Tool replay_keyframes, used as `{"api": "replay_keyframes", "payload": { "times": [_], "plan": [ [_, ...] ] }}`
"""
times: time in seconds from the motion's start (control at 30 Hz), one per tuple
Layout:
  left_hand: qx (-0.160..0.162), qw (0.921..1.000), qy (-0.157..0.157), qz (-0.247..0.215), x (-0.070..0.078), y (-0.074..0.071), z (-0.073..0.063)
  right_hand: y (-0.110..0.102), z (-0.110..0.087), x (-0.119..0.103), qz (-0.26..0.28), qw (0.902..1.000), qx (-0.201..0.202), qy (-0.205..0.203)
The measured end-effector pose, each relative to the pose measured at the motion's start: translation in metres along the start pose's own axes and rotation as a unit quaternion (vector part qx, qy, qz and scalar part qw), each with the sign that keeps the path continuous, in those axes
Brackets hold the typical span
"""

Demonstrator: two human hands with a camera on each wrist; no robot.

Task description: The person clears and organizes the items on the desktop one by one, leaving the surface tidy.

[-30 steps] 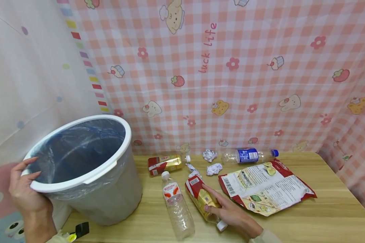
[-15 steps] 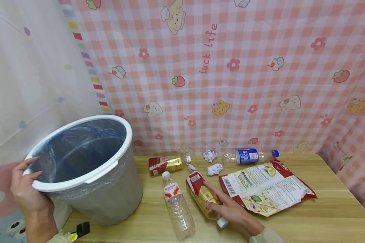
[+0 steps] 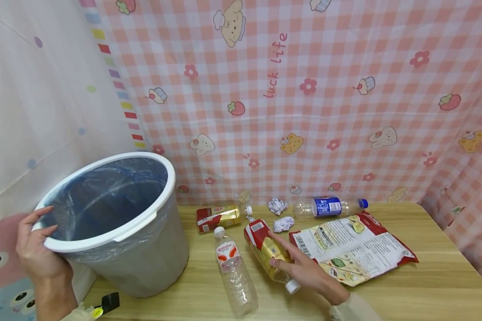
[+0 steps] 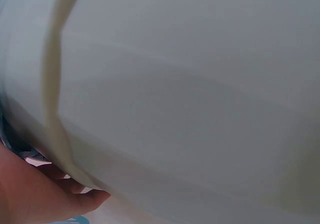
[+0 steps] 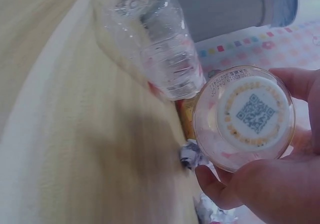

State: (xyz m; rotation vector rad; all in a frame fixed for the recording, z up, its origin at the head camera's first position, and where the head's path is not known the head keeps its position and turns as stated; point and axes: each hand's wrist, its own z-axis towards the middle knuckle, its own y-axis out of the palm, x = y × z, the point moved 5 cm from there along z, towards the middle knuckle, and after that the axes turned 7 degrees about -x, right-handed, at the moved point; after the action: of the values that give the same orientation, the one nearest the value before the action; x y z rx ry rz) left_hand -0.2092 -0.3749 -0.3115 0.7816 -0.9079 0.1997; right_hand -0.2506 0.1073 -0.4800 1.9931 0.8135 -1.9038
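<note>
At the left of the head view, my left hand [image 3: 42,254] grips the white rim of a grey trash bin [image 3: 152,258] lined with a clear bag. The bin is tilted, its mouth facing up and towards me. My right hand [image 3: 305,269] holds a plastic bottle [image 3: 261,238] with a red-and-gold label, its white cap pointing towards me. In the right wrist view the cap [image 5: 256,113] shows a QR code, with fingers curled round the bottle. Left of it lies a clear bottle [image 3: 237,281] with a white cap. Left-hand fingers [image 4: 82,199] show at the bin's rim in the left wrist view.
Farther back on the wooden table [image 3: 438,285] lie another red-and-gold bottle [image 3: 218,217], crumpled papers [image 3: 283,224] and a blue-labelled bottle [image 3: 327,206]. A chip bag [image 3: 357,249] lies to the right. A checked curtain [image 3: 337,111] hangs behind.
My right hand has raised the red-and-gold bottle slightly off the table, and it now covers more of the crumpled paper behind it. The left hand still holds the bin.
</note>
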Motion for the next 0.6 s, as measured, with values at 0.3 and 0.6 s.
{"api": "replay_keyframes", "payload": {
  "times": [0.3,0.6],
  "plan": [
    [0.005,0.9999,-0.010,0.011,0.001,0.000,0.002,-0.002,0.003,-0.013,0.006,0.9999,0.007,-0.004],
    [0.019,0.9994,-0.029,-0.002,-0.001,0.000,0.002,-0.001,0.007,-0.027,0.008,0.9994,-0.013,-0.030]
  ]
}}
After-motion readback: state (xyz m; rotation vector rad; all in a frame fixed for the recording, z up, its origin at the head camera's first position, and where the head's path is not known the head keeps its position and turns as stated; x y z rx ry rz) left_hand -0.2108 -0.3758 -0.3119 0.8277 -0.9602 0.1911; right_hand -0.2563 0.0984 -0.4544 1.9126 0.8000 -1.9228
